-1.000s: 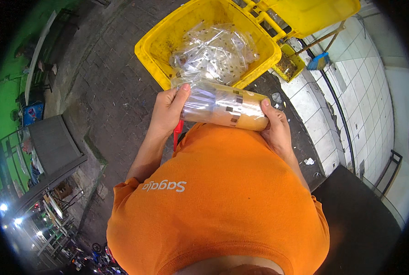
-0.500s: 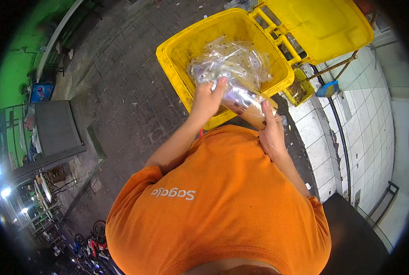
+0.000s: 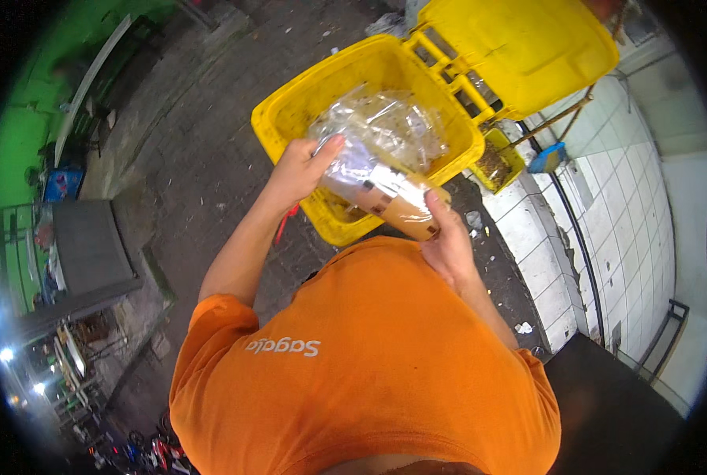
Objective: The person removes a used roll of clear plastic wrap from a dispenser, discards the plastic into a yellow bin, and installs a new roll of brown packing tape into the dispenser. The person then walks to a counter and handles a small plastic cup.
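Note:
Between my two hands stretches a shiny plastic bag (image 3: pixel 381 188), clear toward the left and tan with dark square marks toward the right. My left hand (image 3: pixel 300 170) grips its left end, thumb on top. At the tan end, my right hand (image 3: pixel 448 237) is closed with the thumb over the upper face and the fingers hidden underneath. The bag is held above the near side of a yellow wheeled bin (image 3: pixel 268 119). Inside the bin lies a heap of crumpled clear plastic (image 3: pixel 405 127), partly covered by the bag.
The bin's yellow lid (image 3: pixel 528 55) hangs back at the upper right. Beside it are a yellow dustpan (image 3: pixel 500 162) with debris, wooden sticks and a blue item (image 3: pixel 547 158). White tiled surface (image 3: pixel 543 237) runs along the right; a dark counter (image 3: pixel 92 241) stands left.
The bag and both hands sit slightly lower and further left in view, and more of the bag's tan end shows. Both hands keep their hold. The whole scene has shifted with the camera.

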Tool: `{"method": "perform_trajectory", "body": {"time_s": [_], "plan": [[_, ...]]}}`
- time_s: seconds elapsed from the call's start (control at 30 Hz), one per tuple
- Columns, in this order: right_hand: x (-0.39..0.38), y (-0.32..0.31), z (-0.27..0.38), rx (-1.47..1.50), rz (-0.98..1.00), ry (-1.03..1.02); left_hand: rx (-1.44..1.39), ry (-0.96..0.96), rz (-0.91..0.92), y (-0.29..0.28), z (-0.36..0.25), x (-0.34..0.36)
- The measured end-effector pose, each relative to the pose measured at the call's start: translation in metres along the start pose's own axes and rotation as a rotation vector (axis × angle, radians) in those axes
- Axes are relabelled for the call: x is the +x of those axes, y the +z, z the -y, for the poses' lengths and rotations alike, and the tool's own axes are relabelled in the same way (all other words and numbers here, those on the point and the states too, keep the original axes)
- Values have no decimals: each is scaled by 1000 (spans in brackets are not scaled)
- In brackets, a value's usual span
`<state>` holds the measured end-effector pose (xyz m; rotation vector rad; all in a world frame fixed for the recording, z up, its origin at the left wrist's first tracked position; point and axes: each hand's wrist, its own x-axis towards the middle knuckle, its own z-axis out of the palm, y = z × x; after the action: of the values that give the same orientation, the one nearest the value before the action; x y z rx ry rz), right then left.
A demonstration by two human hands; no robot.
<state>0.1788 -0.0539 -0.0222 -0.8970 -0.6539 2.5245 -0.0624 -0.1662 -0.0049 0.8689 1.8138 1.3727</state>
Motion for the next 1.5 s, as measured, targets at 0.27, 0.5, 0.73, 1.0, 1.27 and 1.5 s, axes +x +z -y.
{"method": "perform_trajectory", "body": {"time_s": [0.27, 0.5, 0.73, 1.0, 1.27, 1.5], "plan": [[-7, -7, 12, -44, 41, -75, 64, -125, 74, -3, -21, 12], [-10, -76, 15, -465, 235, -320, -356, -172, -23, 18, -13, -14], [5, -30, 33, -1485, 557, -1032, -828, -443, -65, 10, -5, -15], [13, 1, 9, -700, 144, -388, -162, -52, -159, 10, 7, -38], [14, 12, 0, -506, 88, -374, 491, 472, -490, 21, 9, -40], [17, 13, 4, -1016, 373, -504, 188, 252, -634, 51, 28, -15]]}}
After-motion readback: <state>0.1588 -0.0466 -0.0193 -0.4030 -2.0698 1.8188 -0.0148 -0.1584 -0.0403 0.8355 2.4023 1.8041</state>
